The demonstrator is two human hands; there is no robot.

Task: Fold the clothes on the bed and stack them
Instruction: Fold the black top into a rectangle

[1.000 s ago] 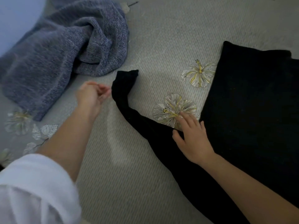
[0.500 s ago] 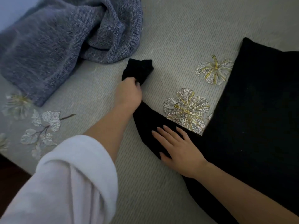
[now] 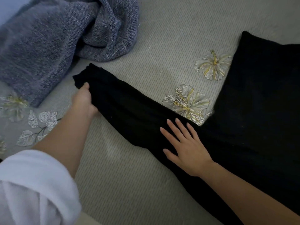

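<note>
Black knit is what I have under both hands: the black garment (image 3: 259, 111) lies spread on the bed (image 3: 162, 38), its body to the right and one long sleeve (image 3: 129, 108) running out diagonally to the left across the ribbed grey cover. My left hand (image 3: 83, 101) has the cuff end of that sleeve, fingers (image 3: 86, 86) clamped around the edge of the fabric with the thumb under it as far as I can tell. My right hand (image 3: 186, 146) rests flat on the sleeve near where it meets the body, fingers spread apart and pressing down, gripping nothing.

I judge the step in hand to be straightening the sleeve before folding it in over the body. To do it well I would keep the right palm planted as an anchor, so the body does not drag, and draw the cuff taut until the creases along the sleeve go flat. Then I would carry the cuff over in one arc and lay it across the body with the fold landing at the shoulder line, not partway along.

A grey-blue knitted garment (image 3: 53, 41) lies crumpled just beyond the cuff, not yet folded; I would lift the cuff clear of it so the two knits do not snag.
</note>
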